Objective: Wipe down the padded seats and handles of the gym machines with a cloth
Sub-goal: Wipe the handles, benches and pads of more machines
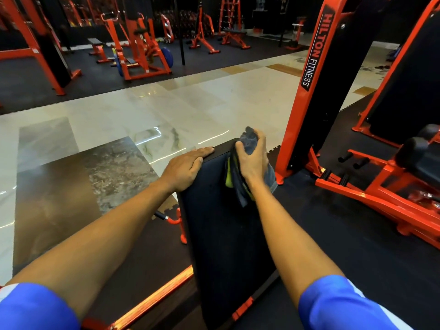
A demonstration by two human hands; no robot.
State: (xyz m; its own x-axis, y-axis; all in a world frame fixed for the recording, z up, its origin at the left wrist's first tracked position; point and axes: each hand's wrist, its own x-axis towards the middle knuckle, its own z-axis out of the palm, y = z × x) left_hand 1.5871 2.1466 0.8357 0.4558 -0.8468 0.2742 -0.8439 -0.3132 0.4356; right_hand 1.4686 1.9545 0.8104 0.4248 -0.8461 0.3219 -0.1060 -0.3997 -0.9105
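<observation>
**Matt padding, glossy paint, polished stone**

The bench pad (223, 222) is black, matt, faintly grained upholstery. The cloth (249, 140) is soft grey fabric with a yellow-green layer. The machine frame (300, 110) is orange-painted metal with a slight sheen. The floor tiles (190, 103) are polished, glossy marbled stone. The mat (345, 222) is dull black rubber.

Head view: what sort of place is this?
A gym, almost certainly: orange-framed weight machines on rubber mats, an upright lettered Hilton Fitness, and a black padded bench close by.
</observation>
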